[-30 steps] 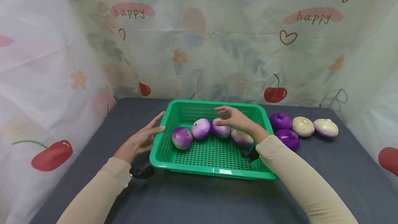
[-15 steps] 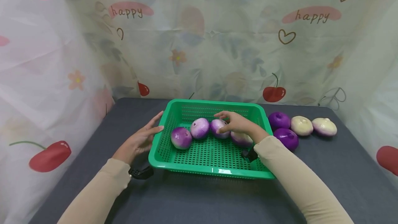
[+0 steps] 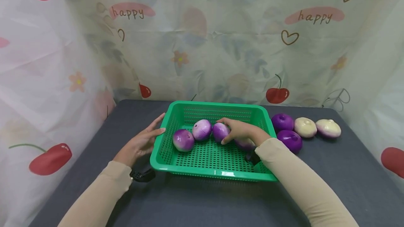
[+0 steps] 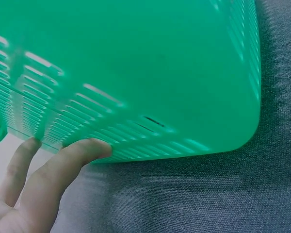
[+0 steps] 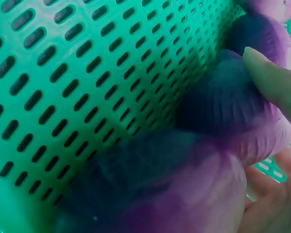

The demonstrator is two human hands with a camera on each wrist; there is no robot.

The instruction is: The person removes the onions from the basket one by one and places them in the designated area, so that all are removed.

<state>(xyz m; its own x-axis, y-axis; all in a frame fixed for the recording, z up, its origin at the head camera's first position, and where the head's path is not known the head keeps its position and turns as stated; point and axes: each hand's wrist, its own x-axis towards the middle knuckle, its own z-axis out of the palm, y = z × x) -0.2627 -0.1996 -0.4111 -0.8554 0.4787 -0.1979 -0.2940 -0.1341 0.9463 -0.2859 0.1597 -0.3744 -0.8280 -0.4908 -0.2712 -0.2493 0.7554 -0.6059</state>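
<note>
Inside the green plastic basket [image 3: 202,174] several purple-and-white turnips lie in a row. My right hand [image 3: 243,130] reaches in and holds one turnip [image 3: 220,132], thumb on its near side and fingers on its far side. Beneath that hand another turnip [image 3: 245,144] is partly covered. In the right wrist view, the thumb [image 5: 271,80] presses on the held turnip [image 5: 223,102]. Two more turnips, the leftmost [image 3: 183,140] and its neighbour [image 3: 202,130], lie to the left. My left hand [image 3: 140,143] rests against the basket's left side, its fingertips touching the slotted wall in the left wrist view.
To the right of the basket, two deep purple round vegetables [image 3: 289,141] and two cream ones [image 3: 305,127] sit on the dark grey table [image 3: 202,202]. A patterned curtain [image 3: 217,45] hangs behind and at both sides.
My right hand has lowered onto the third turnip, its thumb moving down to the near side, and now grips it; the turnip has turned slightly. The left hand stays at the basket's side.
</note>
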